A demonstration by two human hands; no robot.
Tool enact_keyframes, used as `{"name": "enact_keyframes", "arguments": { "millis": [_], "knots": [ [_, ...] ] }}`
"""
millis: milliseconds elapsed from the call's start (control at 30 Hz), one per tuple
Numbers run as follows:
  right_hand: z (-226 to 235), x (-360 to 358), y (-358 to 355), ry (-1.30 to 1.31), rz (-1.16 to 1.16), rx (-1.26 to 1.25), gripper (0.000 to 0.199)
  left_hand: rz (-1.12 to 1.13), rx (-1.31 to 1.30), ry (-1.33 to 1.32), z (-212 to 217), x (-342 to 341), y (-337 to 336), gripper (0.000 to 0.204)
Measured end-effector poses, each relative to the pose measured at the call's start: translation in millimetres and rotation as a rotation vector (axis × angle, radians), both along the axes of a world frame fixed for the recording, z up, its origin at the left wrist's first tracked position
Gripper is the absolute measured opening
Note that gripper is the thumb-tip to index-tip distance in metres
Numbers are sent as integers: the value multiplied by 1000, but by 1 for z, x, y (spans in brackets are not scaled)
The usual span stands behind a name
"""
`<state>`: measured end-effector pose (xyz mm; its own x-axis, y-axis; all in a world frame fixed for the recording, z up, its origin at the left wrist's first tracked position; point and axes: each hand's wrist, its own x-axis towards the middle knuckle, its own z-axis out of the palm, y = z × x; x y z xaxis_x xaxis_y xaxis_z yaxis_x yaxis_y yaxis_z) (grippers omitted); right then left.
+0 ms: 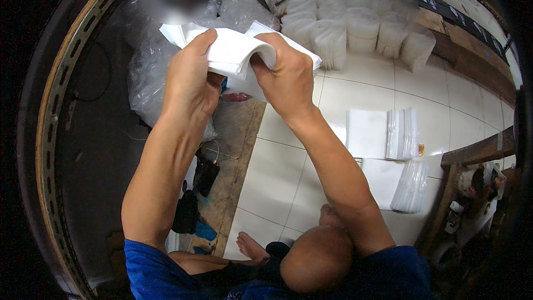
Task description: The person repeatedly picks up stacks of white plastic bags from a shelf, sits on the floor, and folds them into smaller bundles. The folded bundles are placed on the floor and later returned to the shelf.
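Note:
A bent stack of thin white sheets (230, 50) is held up in front of me between both hands. My left hand (191, 72) closes on its near left part, with the thumb lying on top. My right hand (288, 72) grips the right side, where the stack curls over into a loop at the fingers. Past the right knuckles, a flat white corner sticks out. Most fingertips are hidden behind or under the sheets. Whether these are paper or plastic I cannot tell.
Two stacks of white sleeves with clear ends (408, 133) (411, 186) lie on the tiled floor at right. Behind them stand several translucent curled bundles (361, 28). Clear plastic wrapping (147, 78) is heaped at left beside a slotted metal rail (47, 116). A wooden frame (472, 155) stands at right.

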<state>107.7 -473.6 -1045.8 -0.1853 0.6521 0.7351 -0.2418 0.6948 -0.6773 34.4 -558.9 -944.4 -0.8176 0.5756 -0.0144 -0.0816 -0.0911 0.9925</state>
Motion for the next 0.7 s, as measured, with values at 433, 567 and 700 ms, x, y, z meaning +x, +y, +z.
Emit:
{"name": "enact_keyframes", "arguments": {
  "millis": [433, 567, 700],
  "knots": [
    [-72, 10, -8, -229, -78, 23, 33, 9, -49, 55, 13, -6, -15, 33],
    [-73, 27, -11, -352, 6, 30, 42, -41, -183, 147, 8, -7, -22, 39],
    [-60, 64, -6, -562, 418, -4, 56, -177, -420, 300, 12, 4, -42, 45]
  ]
}}
